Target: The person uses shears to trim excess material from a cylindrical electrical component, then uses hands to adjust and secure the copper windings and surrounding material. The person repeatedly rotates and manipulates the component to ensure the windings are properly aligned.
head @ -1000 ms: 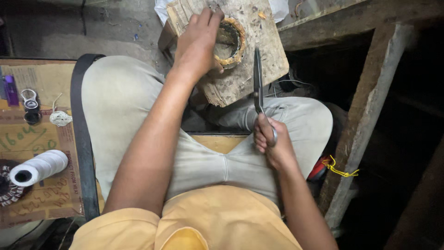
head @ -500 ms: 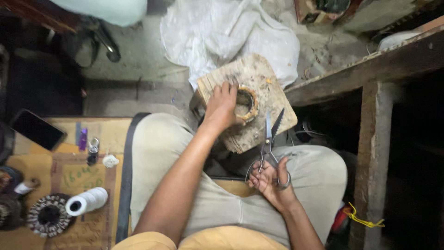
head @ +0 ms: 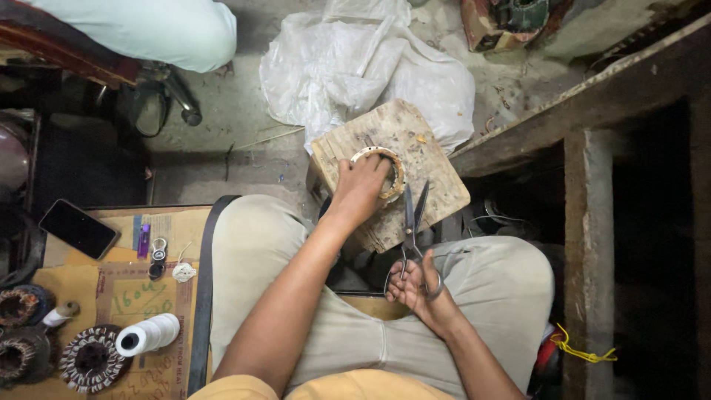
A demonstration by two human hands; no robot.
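My left hand (head: 361, 185) presses down on a ring-shaped copper coil winding (head: 395, 172) that lies on a worn wooden block (head: 429, 159) in front of my knees. In my right hand (head: 419, 290) I grip a pair of steel scissors (head: 412, 222) by the handles. Their blades are spread and point up toward the ring, just right of it. I sit with both legs in light trousers around the block.
At my left a cardboard sheet (head: 170, 226) holds a black phone (head: 78, 228), a purple lighter (head: 143, 241), a white thread spool (head: 148, 334) and wound stator cores (head: 89, 358). A white plastic bag (head: 348, 67) lies beyond the block. A wooden bench frame (head: 589, 244) stands to the right.
The view has tilted up and widened, showing more floor. The scissors went from shut and upright to blades spread, nearer the ring. My left hand stays on the ring.
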